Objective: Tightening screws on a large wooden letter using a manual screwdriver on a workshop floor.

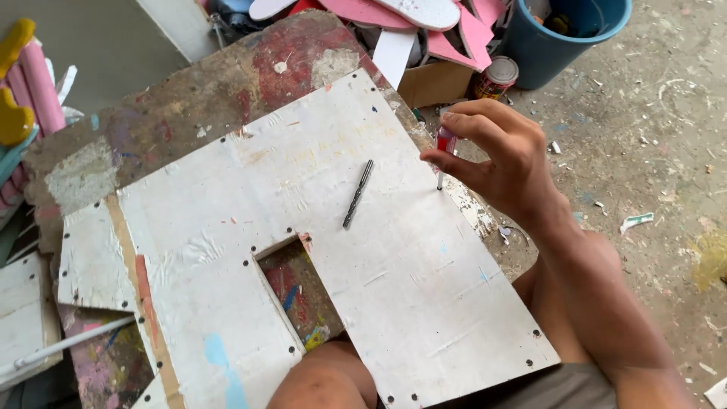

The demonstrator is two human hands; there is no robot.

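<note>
My right hand [506,157] pinches a small screwdriver with a red handle [445,142] upright, its metal tip touching the right edge of a worn white board [394,265]. A dark twist drill bit [357,194] lies loose on the board, a little left of the screwdriver. The board is fixed with several dark screws and has a rectangular notch [299,288] cut in its near side. My left hand is out of sight. My knees show at the bottom edge.
The board rests on a paint-stained wooden table [189,106]. Behind it stand a blue bucket [560,38], a small tin can [496,77], a cardboard box [435,82] and pink and white foam cutouts [394,14]. Dusty concrete floor [651,136] lies to the right.
</note>
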